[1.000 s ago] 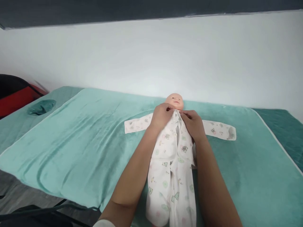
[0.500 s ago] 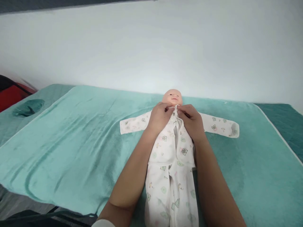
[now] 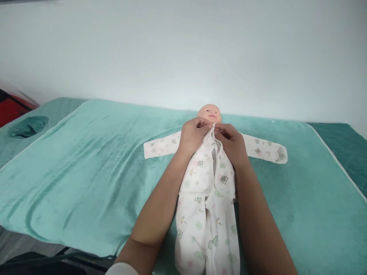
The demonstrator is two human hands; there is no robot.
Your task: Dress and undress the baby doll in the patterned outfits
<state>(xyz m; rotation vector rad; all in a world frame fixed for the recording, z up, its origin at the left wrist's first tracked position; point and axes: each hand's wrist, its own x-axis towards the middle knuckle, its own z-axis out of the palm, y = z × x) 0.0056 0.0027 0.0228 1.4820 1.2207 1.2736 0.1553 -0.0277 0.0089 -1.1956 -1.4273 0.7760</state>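
Note:
A baby doll (image 3: 211, 112) lies on its back, dressed in a white baby jacket (image 3: 197, 179) with small printed animals and matching trousers (image 3: 190, 233). Both sleeves stretch out to the sides. At the neck, my left hand (image 3: 194, 135) pinches one front edge of the jacket just below the doll's chin. Opposite it, my right hand (image 3: 231, 142) pinches the other edge, and the two edges meet between my fingertips. Lower down, the jacket front gapes along the middle. My fingers hide any fastener at the collar.
A turquoise blanket (image 3: 86, 172) covers a massage-type bed, whose dark green padding shows at the right. A face hole (image 3: 28, 126) opens at the bed's left end. Behind runs a white wall (image 3: 183, 57). A red and black item (image 3: 13, 109) stands far left.
The view has shifted slightly. Both hands stay at the jacket's collar, and its edges are drawn up a little closer under the chin.

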